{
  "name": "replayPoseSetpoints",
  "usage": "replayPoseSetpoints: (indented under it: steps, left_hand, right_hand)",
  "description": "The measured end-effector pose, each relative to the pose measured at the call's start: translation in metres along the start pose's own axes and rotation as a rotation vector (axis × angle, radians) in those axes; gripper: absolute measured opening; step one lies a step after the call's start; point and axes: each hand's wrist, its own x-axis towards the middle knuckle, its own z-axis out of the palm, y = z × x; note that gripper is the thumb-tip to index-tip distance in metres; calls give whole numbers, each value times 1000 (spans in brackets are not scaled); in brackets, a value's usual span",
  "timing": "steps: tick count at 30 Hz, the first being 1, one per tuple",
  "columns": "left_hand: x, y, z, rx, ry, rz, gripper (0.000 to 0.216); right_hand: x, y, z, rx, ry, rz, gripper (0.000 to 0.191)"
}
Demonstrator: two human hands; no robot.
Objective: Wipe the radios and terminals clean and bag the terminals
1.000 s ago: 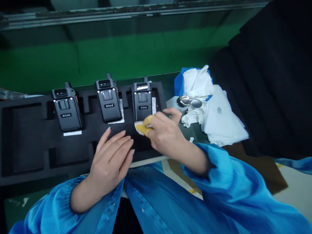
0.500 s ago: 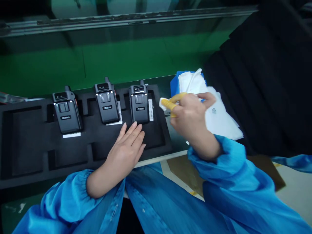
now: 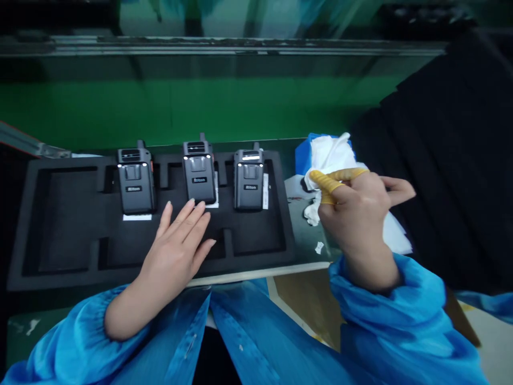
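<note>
Three black two-way radios lie in a row on the black foam tray (image 3: 64, 283): a left radio (image 3: 137, 200), a middle radio (image 3: 200, 190) and a right radio (image 3: 249, 198). White labels peek out beside or below them. My left hand (image 3: 170, 251) is open and flat, its fingertips at the lower edge of the middle radio. To the right of the tray, my right hand (image 3: 356, 203) wears yellow finger cots and pinches a folded white wipe (image 3: 311, 181). A small dark object (image 3: 305, 185) shows partly behind the wipe; its kind is unclear.
A blue box (image 3: 303, 155) of white wipes (image 3: 331, 152) stands behind my right hand, with white sheets (image 3: 395, 235) beside it. A crumpled white scrap (image 3: 311, 213) lies on the table. A black stack (image 3: 449, 160) fills the right side.
My left hand has shifted left from the right radio to the middle one. My right hand has moved right, farther from the tray, still pinching the wipe. The view has shifted too.
</note>
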Motion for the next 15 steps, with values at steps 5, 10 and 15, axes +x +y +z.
replayPoseSetpoints:
  steps: [5, 10, 15]
  left_hand:
    - [1, -7, 9, 63, -70, -11, 48]
    - [-1, -8, 15, 47, -36, -1, 49]
    - [-3, -8, 16, 15, -34, -34, 45]
  right_hand:
    - [55, -58, 13, 155, -37, -141, 30]
    - [92, -119, 44, 235, -227, -315, 33]
    - [96, -137, 63, 152, -216, -500, 33]
